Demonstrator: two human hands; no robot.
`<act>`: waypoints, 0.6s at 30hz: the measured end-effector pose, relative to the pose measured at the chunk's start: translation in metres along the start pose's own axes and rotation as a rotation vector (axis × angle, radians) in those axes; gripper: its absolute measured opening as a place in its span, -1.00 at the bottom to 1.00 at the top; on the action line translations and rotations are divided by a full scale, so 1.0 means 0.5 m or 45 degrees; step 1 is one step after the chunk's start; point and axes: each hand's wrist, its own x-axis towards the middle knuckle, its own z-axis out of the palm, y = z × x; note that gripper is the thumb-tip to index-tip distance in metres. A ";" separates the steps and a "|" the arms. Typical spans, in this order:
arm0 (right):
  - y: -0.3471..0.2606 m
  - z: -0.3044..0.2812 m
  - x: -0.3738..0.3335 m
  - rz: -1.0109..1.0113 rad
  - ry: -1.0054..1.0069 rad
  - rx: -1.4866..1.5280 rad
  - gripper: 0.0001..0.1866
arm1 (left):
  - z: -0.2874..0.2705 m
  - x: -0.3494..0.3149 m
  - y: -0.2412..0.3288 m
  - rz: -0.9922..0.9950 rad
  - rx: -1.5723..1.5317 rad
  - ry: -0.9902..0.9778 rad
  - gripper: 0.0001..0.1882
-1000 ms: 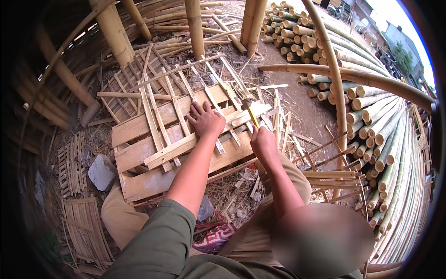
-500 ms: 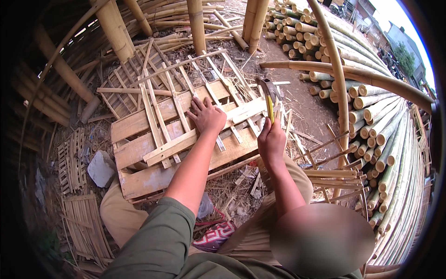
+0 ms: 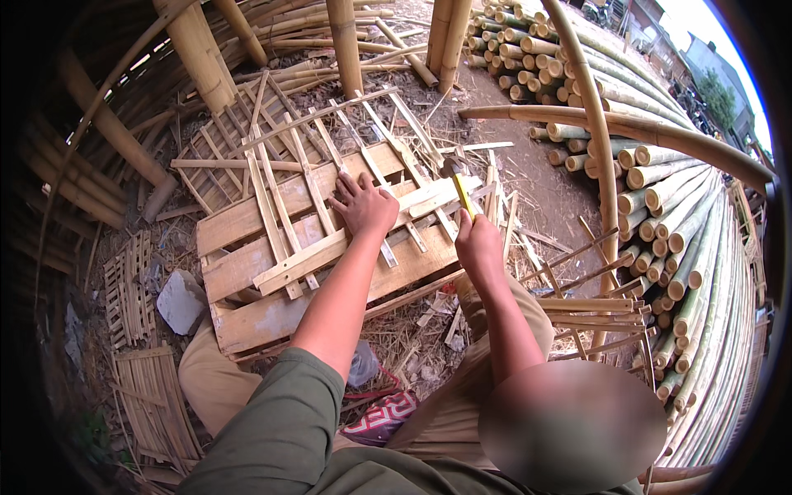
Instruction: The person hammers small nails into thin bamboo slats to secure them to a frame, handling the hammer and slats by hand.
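Bare earth strewn with straw and wood scraps surrounds us in the head view, with a stack of cut greenish-yellow bamboo poles along the right and thick tan bamboo posts standing at the far side. Near the middle, we see a low bench of broad brown wooden planks, and on it lies an open lattice frame of thin pale wooden slats. One wider pale wooden batten crosses the slats, running from the near left to the far right. To the left of the bench sits a rough grey stone block.

We judge that a glancing blow could split the batten near its right end, or knock the slats out of line if the left hand presses too lightly. Gaps between the planks could also let a slat flex when struck. Any nail there is too small for us to make out.

Our left hand lies palm down on the frame, fingers spread and pointing away, its forearm reaching up from the near side across the batten; it appears open, closed around nothing we can see. Our right hand is wrapped around a yellow-handled hammer, wrist low, the dark head tilted over the batten's right end; we cannot tell whether they touch.
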 end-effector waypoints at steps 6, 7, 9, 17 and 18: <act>0.009 -0.027 0.037 0.051 0.130 0.081 -0.53 | -0.024 -0.017 -0.001 0.242 -0.137 -0.033 -0.51; 0.014 -0.033 0.044 0.060 0.147 0.103 -0.53 | -0.023 -0.019 -0.003 0.247 -0.135 -0.025 -0.51; 0.023 -0.035 0.047 0.093 0.153 0.092 -0.50 | -0.020 -0.025 -0.009 0.255 -0.036 -0.119 -0.51; 0.028 -0.051 0.066 0.132 0.105 0.076 -0.49 | -0.042 -0.026 0.031 0.174 -0.035 -0.258 -0.44; 0.023 -0.049 0.067 0.120 0.111 0.080 -0.50 | -0.041 -0.020 0.036 0.175 -0.029 -0.253 -0.44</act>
